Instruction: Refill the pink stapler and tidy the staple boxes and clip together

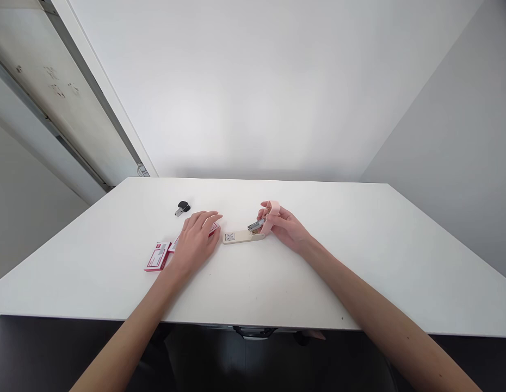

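Observation:
My right hand grips the pink upper part of a stapler, which is swung up and open. The stapler's cream base lies along the table, pointing left, with a dark printed pattern near its end. Between base and top, the metal magazine shows. To the left, my left hand is curled over a red and white small box, thumb on the near side and fingers on the far side. Most of that box is hidden under the hand.
Beside my left wrist lies another red and white small box. Farther back is a small black and metal object, perhaps a staple remover. The white table meets a white wall at its back edge.

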Demonstrator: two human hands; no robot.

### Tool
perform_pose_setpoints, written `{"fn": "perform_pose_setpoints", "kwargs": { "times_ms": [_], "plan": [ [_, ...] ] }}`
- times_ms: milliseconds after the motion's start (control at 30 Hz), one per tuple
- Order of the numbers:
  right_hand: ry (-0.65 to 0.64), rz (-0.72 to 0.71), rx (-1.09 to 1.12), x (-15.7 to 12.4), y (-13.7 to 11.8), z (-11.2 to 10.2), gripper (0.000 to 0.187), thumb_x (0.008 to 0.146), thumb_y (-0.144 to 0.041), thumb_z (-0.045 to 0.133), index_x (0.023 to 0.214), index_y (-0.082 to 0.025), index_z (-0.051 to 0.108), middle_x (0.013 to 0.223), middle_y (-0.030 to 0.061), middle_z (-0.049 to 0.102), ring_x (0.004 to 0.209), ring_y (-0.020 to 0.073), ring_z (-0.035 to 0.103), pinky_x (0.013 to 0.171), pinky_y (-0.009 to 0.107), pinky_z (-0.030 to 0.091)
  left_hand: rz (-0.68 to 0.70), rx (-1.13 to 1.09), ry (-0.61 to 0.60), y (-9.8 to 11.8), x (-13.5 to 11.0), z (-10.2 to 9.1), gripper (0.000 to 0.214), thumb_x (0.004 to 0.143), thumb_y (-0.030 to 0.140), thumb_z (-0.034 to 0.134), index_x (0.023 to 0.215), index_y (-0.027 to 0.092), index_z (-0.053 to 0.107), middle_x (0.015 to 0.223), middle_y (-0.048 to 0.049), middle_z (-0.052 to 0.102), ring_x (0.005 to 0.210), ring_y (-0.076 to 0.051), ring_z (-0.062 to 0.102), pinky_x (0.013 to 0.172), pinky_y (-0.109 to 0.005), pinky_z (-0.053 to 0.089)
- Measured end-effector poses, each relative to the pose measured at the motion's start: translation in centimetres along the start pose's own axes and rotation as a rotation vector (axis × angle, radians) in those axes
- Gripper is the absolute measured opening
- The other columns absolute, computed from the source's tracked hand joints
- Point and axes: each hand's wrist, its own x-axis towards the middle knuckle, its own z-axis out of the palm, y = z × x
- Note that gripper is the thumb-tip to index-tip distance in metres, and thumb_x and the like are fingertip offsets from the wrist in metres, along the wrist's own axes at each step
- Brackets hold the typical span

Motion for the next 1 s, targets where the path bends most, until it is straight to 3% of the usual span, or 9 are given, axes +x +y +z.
{"fn": "perform_pose_setpoints", "kwargs": {
  "times_ms": [200, 333, 467, 567, 633, 733, 800, 900, 1000],
  "plan": [
    [-0.001, 0.004, -0.001, 0.0, -0.1, 0.1, 0.028, 0.083, -0.04, 0.085, 0.107, -0.03, 0.075, 0.107, 0.005, 0.064, 0.112, 0.027, 0.059, 0.092, 0.044, 0.05, 0.0, 0.039, 0.013, 0.7, 0.2, 0.0, 0.035, 0.103, 0.033, 0.044, 0.128, 0.022, 0.065, 0.133, -0.0104, 0.07, 0.128, -0.032, 0.058, 0.108, -0.05, 0.044],
    [0.0, 0.025, 0.007, 0.0, 0.0, -0.1, 0.033, 0.083, -0.04, 0.085, 0.112, -0.031, 0.074, 0.109, 0.0055, 0.064, 0.113, 0.0269, 0.058, 0.09, 0.043, 0.051, -0.095, 0.144, 0.07, -0.2, -0.4, 0.5, 0.038, 0.098, 0.041, 0.054, 0.127, 0.019, 0.066, 0.133, -0.014, 0.069, 0.135, -0.038, 0.051, 0.115, -0.056, 0.036],
    [0.009, 0.025, 0.007, 0.0, -0.1, -0.1, 0.032, 0.082, -0.04, 0.085, 0.111, -0.031, 0.074, 0.109, 0.0049, 0.064, 0.112, 0.0264, 0.058, 0.09, 0.043, 0.051, -0.156, 0.187, 0.096, -1.2, -0.9, 0.9, 0.038, 0.096, 0.05, 0.059, 0.11, 0.018, 0.073, 0.13, -0.0176, 0.069, 0.143, -0.044, 0.041, 0.117, -0.062, 0.031],
    [0.011, 0.026, 0.009, -0.1, -0.1, -0.1, 0.032, 0.082, -0.04, 0.085, 0.111, -0.031, 0.074, 0.108, 0.0048, 0.065, 0.112, 0.0264, 0.058, 0.091, 0.042, 0.051, -0.196, 0.088, 0.103, -0.9, -0.7, 0.4, 0.036, 0.097, 0.054, 0.059, 0.102, 0.021, 0.074, 0.125, -0.0144, 0.072, 0.142, -0.042, 0.043, 0.118, -0.062, 0.031],
    [0.014, 0.029, 0.004, -0.1, -0.1, -0.1, 0.035, 0.082, -0.04, 0.084, 0.113, -0.031, 0.073, 0.107, 0.0049, 0.065, 0.112, 0.0268, 0.058, 0.089, 0.042, 0.051, -0.296, -0.065, 0.138, -0.3, -0.4, -0.3, 0.039, 0.098, 0.058, 0.056, 0.104, 0.023, 0.073, 0.122, -0.0114, 0.074, 0.136, -0.037, 0.05, 0.113, -0.056, 0.04],
    [0.009, 0.024, 0.003, -0.1, 0.0, -0.2, 0.035, 0.082, -0.041, 0.084, 0.114, -0.031, 0.073, 0.108, 0.005, 0.065, 0.112, 0.0272, 0.059, 0.089, 0.043, 0.051, -0.504, -0.374, 0.183, 0.5, 0.0, -1.7, 0.049, 0.102, 0.065, 0.043, 0.107, 0.024, 0.069, 0.117, -0.0082, 0.075, 0.113, -0.029, 0.065, 0.089, -0.042, 0.053],
    [0.002, 0.017, 0.005, -0.1, 0.0, -0.2, 0.033, 0.082, -0.04, 0.084, 0.113, -0.032, 0.074, 0.108, 0.0051, 0.064, 0.112, 0.0273, 0.059, 0.089, 0.044, 0.051, -0.576, -0.502, 0.194, 0.9, 0.1, -2.3, 0.054, 0.103, 0.068, 0.035, 0.105, 0.024, 0.066, 0.108, -0.0068, 0.075, 0.096, -0.024, 0.068, 0.076, -0.035, 0.052],
    [0.003, 0.009, 0.0, -0.2, 0.0, -0.2, 0.03, 0.083, -0.04, 0.083, 0.11, -0.031, 0.074, 0.107, 0.0052, 0.064, 0.113, 0.0279, 0.06, 0.091, 0.045, 0.05, -0.568, -0.532, 0.221, 0.9, 0.1, -2.5, 0.052, 0.103, 0.067, 0.036, 0.108, 0.023, 0.063, 0.101, -0.0062, 0.073, 0.095, -0.023, 0.068, 0.072, -0.032, 0.049],
    [0.006, 0.015, 0.0, -0.2, -0.1, -0.2, 0.032, 0.082, -0.041, 0.084, 0.111, -0.031, 0.074, 0.106, 0.0047, 0.064, 0.112, 0.028, 0.061, 0.091, 0.045, 0.05, -0.55, -0.491, 0.227, 0.5, 0.0, -1.9, 0.048, 0.101, 0.065, 0.046, 0.12, 0.023, 0.061, 0.11, -0.0073, 0.073, 0.104, -0.025, 0.067, 0.072, -0.033, 0.049]
  ]
}}
